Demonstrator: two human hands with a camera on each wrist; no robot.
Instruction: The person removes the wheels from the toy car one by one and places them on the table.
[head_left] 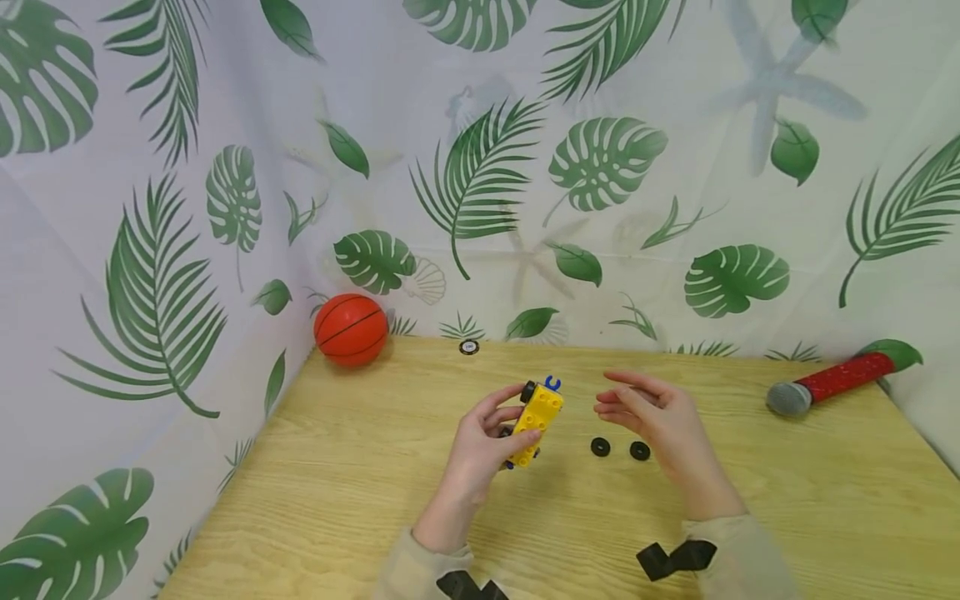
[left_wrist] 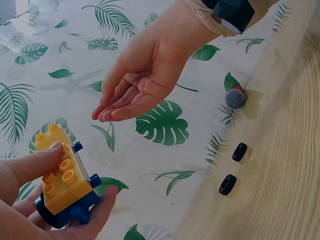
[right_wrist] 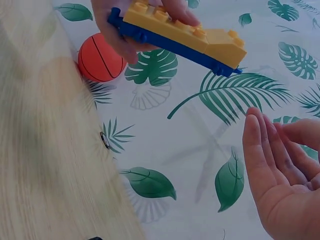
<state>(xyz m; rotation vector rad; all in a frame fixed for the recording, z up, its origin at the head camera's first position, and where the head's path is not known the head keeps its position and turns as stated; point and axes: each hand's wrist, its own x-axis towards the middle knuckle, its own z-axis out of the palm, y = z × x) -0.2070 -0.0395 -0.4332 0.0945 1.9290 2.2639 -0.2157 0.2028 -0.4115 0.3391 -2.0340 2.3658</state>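
Note:
Above the table, my left hand (head_left: 476, 450) grips a toy block car (head_left: 542, 408) with a yellow studded top and a blue base, its thumb pressed on the studs. A black wheel (head_left: 528, 392) sits on the car's left side. The blue axle stubs (left_wrist: 94, 180) facing the right hand carry no wheels. My right hand (head_left: 663, 421) hovers to the right of the car, apart from it, fingers fairly straight and nothing seen in them. Below it on the tabletop lie two loose black wheels, the left wheel (head_left: 595, 451) and the right wheel (head_left: 636, 454).
A red toy basketball (head_left: 350, 329) stands at the table's back left corner. Near the back edge lies a small round chip (head_left: 468, 347). On the right is a red microphone (head_left: 840, 379) with a grey head. Leaf-printed cloth (head_left: 495, 300) hangs behind and to the left.

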